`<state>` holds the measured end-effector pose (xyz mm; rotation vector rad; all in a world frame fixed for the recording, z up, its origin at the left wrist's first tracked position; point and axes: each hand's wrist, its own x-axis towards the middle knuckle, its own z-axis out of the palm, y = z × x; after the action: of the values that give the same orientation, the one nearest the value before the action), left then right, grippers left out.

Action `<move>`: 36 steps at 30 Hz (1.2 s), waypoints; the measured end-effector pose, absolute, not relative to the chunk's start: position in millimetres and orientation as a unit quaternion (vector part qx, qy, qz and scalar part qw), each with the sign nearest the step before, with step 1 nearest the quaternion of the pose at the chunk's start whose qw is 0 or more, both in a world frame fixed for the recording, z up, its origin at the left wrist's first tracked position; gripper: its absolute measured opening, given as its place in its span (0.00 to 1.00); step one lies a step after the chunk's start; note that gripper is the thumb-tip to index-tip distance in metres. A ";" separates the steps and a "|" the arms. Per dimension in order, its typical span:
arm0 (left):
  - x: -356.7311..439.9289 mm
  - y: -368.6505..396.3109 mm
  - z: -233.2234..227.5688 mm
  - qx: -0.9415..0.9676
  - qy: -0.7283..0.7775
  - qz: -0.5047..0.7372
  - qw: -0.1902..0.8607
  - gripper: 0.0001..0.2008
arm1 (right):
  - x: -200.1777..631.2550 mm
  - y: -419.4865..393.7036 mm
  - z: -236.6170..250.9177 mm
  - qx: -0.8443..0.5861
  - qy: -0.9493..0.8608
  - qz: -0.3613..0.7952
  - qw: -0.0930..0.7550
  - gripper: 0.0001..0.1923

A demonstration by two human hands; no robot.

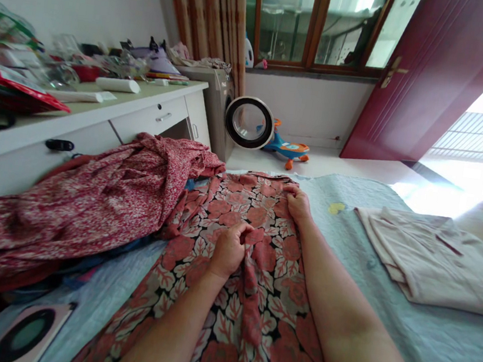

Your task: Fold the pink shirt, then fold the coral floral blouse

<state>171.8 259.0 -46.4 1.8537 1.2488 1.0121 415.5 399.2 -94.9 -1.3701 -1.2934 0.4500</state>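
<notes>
A red, black and grey floral garment [209, 355] lies spread out in front of me. My left hand [228, 252] is closed near its middle, pinching up the fabric; a narrow fold or strip of the same cloth [251, 301] runs down from the fingers toward me. Farther off, my right hand [298, 204] grips the garment's right edge near its far end, thumb and fingers closed on the cloth. Under the garment is a pale blue quilted cover [331, 246].
A heap of red patterned cloth [124, 189] lies to the left. A folded cream garment [439, 266] rests at right. Beyond stand a cluttered white cabinet [143, 114], a washing machine with its round door [249, 122] ajar, and a blue-orange ride-on toy [288, 147].
</notes>
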 end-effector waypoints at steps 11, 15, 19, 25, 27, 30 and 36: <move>166.0 256.1 -46.5 0.781 0.513 0.310 0.176 0.12 | 416.5 399.3 -93.6 -0.581 -0.552 0.180 0.570 0.18; 166.1 253.6 -41.9 0.807 0.523 0.240 0.129 0.11 | 416.3 399.8 -93.5 -0.587 -0.547 0.167 0.572 0.19; 165.3 252.9 -39.2 0.819 0.529 0.194 0.108 0.11 | 415.4 398.9 -93.1 -0.604 -0.543 0.152 0.563 0.20; 154.2 255.6 -36.7 0.822 0.538 0.159 0.101 0.16 | 412.6 395.3 -88.8 -0.635 -0.556 0.125 0.522 0.20; 151.9 254.7 -32.3 0.817 0.550 0.147 0.088 0.17 | 411.7 393.9 -86.6 -0.643 -0.564 0.118 0.503 0.20; 156.9 249.4 -24.5 0.808 0.565 0.161 0.041 0.15 | 410.5 391.0 -83.2 -0.658 -0.577 0.110 0.471 0.20; 187.4 227.7 -31.6 0.881 0.425 0.201 0.050 0.19 | 409.7 384.0 -75.3 -0.704 -0.591 0.012 0.394 0.24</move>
<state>187.4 227.7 -31.6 2.6834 1.2956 0.6122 409.7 384.0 -75.3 -1.7850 -1.4988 0.0302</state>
